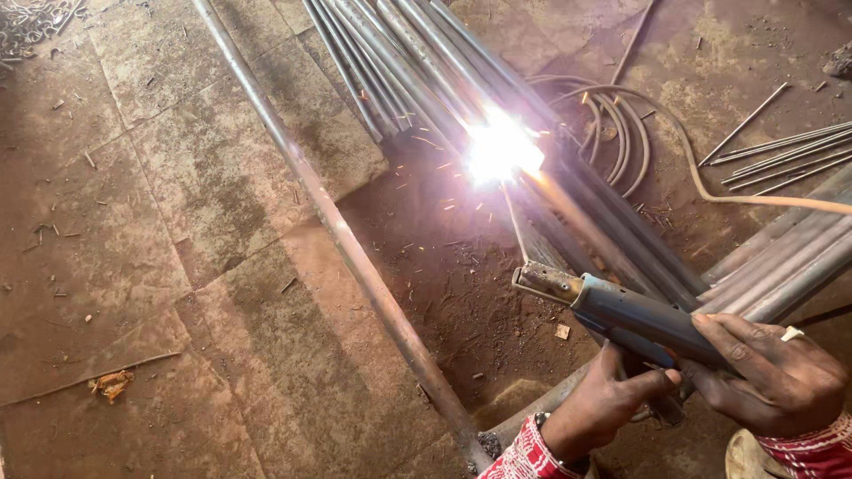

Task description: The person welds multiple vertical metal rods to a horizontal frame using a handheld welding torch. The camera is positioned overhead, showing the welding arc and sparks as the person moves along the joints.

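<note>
My right hand (pixel 774 374) grips the blue handle of a welding electrode holder (pixel 621 312) at the lower right. My left hand (pixel 608 399) cups the holder from underneath. A thin welding rod (pixel 514 222) runs from the holder's metal jaws up to a bright white arc (pixel 502 151), which throws sparks where several metal pipes (pixel 417 71) cross. Both wrists wear red patterned sleeves, and a ring shows on my right hand.
A long steel pipe (pixel 337 231) lies diagonally across the brown stone floor. Coiled cable (pixel 621 133) lies right of the arc, with an orange hose (pixel 763 200). Thin rods (pixel 781 155) lie at the right. More pipes (pixel 781 262) run beneath my hands.
</note>
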